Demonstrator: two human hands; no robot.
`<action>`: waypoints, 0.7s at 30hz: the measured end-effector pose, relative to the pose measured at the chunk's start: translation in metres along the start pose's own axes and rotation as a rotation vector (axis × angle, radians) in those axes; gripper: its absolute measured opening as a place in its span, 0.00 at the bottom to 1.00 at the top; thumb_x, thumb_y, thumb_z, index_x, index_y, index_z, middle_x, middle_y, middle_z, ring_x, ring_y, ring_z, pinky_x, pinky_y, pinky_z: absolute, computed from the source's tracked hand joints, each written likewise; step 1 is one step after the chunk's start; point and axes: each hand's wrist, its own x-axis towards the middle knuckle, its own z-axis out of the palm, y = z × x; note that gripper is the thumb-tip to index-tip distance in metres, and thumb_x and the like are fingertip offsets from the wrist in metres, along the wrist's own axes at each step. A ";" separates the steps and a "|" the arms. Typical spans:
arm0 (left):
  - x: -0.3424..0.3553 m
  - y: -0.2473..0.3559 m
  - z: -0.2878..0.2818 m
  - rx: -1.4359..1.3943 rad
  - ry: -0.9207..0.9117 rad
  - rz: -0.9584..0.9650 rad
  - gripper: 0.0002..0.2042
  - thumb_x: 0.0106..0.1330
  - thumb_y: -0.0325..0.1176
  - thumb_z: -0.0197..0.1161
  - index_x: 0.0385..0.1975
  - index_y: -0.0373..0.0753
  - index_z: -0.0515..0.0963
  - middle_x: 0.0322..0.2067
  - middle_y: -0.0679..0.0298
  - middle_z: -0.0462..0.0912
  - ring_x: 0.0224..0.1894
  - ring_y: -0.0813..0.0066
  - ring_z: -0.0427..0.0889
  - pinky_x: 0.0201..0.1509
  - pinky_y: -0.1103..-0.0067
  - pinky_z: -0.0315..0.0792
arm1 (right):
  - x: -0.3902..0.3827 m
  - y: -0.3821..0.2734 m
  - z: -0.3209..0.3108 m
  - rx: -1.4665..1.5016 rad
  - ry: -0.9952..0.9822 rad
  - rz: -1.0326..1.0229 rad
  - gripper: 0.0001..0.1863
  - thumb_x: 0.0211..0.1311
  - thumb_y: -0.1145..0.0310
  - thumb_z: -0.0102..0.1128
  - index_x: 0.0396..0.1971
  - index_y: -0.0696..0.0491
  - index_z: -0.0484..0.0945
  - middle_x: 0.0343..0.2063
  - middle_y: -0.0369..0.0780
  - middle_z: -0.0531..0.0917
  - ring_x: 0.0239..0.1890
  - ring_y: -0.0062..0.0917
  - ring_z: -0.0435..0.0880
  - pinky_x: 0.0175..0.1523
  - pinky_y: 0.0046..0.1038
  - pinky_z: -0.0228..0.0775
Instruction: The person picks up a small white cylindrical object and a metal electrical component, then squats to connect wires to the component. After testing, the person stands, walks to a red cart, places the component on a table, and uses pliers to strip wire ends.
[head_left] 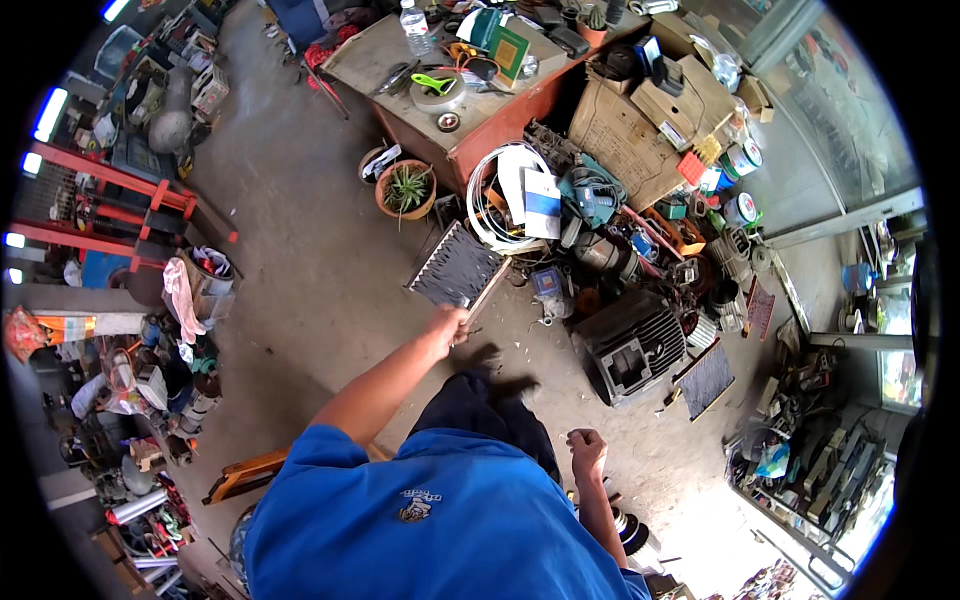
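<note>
My left hand [450, 326] reaches forward, its fingers closed at the near corner of a small folding stool [458, 264] with a dark strap-like seat and pale wooden edges. The stool is tilted, and its legs are mostly hidden. My right hand [588, 455] hangs lower on the right, beside my dark trousers, with its fingers curled in. Whatever lies inside those fingers, if anything, cannot be made out. A large grey motor housing [632, 345] lies on the floor ahead of my right hand.
A cluttered desk [350, 62] stands ahead, with a potted plant [407, 188] at its foot. Cable coils, power tools and cardboard boxes [625, 135] heap up to its right. Another dark slatted panel [704, 380] lies right of the motor. Red metal frames [110, 180] line the left.
</note>
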 end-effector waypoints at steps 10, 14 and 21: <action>0.042 0.018 -0.053 -0.240 0.176 -0.123 0.07 0.59 0.36 0.58 0.27 0.43 0.70 0.18 0.66 0.73 0.18 0.74 0.74 0.20 0.74 0.74 | 0.081 -0.037 -0.011 0.055 0.132 0.038 0.15 0.56 0.65 0.54 0.17 0.60 0.73 0.10 0.40 0.75 0.12 0.21 0.73 0.18 0.23 0.64; 0.099 0.038 -0.098 -0.268 0.178 -0.091 0.05 0.58 0.35 0.57 0.25 0.43 0.70 0.17 0.66 0.72 0.15 0.76 0.72 0.16 0.77 0.72 | 0.074 -0.036 -0.010 0.134 0.223 0.016 0.12 0.55 0.68 0.51 0.29 0.63 0.74 0.18 0.44 0.79 0.17 0.23 0.78 0.22 0.22 0.70; 0.152 0.221 -0.114 -0.119 0.347 0.253 0.09 0.56 0.29 0.56 0.17 0.43 0.66 0.11 0.70 0.66 0.09 0.82 0.63 0.08 0.82 0.53 | 0.016 0.017 0.035 0.284 0.399 0.379 0.12 0.53 0.72 0.49 0.36 0.62 0.73 0.22 0.44 0.80 0.19 0.24 0.78 0.21 0.22 0.69</action>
